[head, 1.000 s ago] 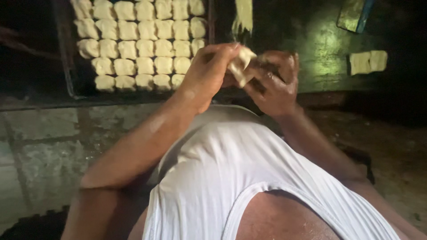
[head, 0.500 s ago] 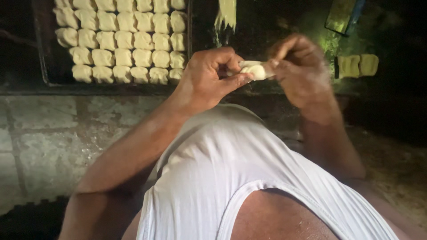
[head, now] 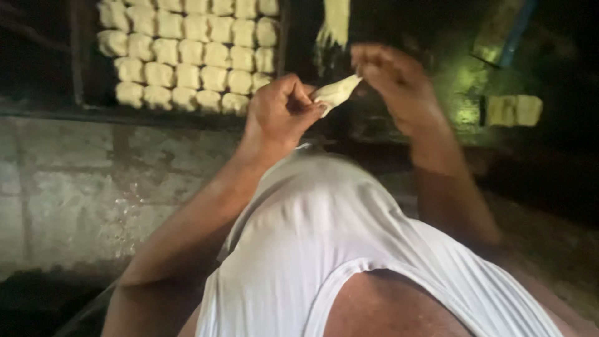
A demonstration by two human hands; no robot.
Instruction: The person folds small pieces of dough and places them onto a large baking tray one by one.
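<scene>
Two hands on one dough strip [head: 336, 92] | your left hand [head: 279, 112] pinches it shut, right hand [head: 392, 81] grips its tip | step: stretching | next needs even pull; tray [head: 78, 56] of dough pieces [head: 187, 53] beside.

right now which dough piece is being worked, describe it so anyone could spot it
Start from the dark tray of pale dough squares at upper left and look right of it. The dough piece hangs stretched between the left hand and right hand, alone off the surface.

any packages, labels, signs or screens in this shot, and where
None that can be made out.
One unclear thing: a flat, angled greenish slab with a blue edge, top right, too dim to tell what it is.
Elsewhere only pale dough pieces in rows on a dark tray.
</scene>
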